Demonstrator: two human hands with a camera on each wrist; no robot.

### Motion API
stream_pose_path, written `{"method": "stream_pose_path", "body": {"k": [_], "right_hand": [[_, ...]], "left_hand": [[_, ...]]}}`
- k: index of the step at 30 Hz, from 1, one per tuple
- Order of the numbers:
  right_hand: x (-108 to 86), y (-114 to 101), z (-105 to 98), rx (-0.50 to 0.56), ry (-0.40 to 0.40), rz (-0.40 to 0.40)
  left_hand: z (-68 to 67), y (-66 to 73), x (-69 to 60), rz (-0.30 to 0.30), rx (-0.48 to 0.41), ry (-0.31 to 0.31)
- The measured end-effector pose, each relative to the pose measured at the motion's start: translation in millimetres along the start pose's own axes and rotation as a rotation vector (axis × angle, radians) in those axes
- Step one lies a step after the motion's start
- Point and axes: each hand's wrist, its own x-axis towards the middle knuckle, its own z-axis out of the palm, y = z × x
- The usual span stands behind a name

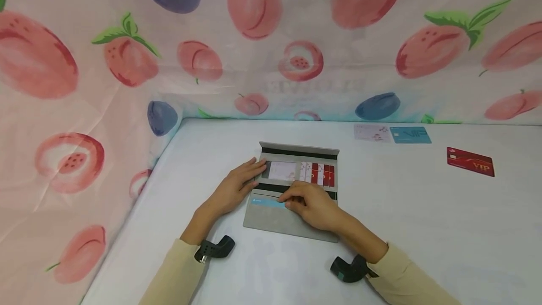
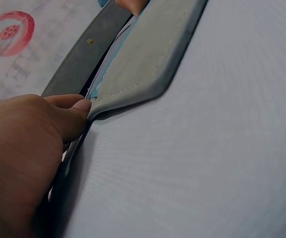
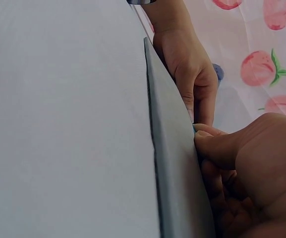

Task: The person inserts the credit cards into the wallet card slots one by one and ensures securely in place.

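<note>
A grey card wallet [image 1: 292,225] lies unfolded on the white table. Its upper panel holds a pale patterned card [image 1: 282,171] and a row of overlapping white and red cards [image 1: 320,174]. A light blue card [image 1: 263,202] sits in a slot of the lower panel, its upper strip showing. My right hand [image 1: 313,205] pinches this card's top edge between thumb and forefinger, the other fingers curled in. The left hand [image 1: 233,186] rests with fairly straight fingers on the wallet's left edge. In the left wrist view its thumb [image 2: 78,114] touches the wallet's edge near the fold.
Towards the back right lie a pale patterned card [image 1: 372,132] and a blue VIP card [image 1: 410,135] side by side. A red VIP card [image 1: 470,161] is further right. Fruit-printed cloth [image 1: 254,79] borders the table behind and on the left.
</note>
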Motion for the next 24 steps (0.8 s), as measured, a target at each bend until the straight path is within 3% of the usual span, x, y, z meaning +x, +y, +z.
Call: {"method": "stream_pose_path", "body": {"k": [24], "right_hand": [[-1.5, -1.0, 1.8, -0.035, 0.014, -0.041]], "left_hand": [[-1.0, 2.0, 0.1, 0.011, 0.004, 0.014]]}}
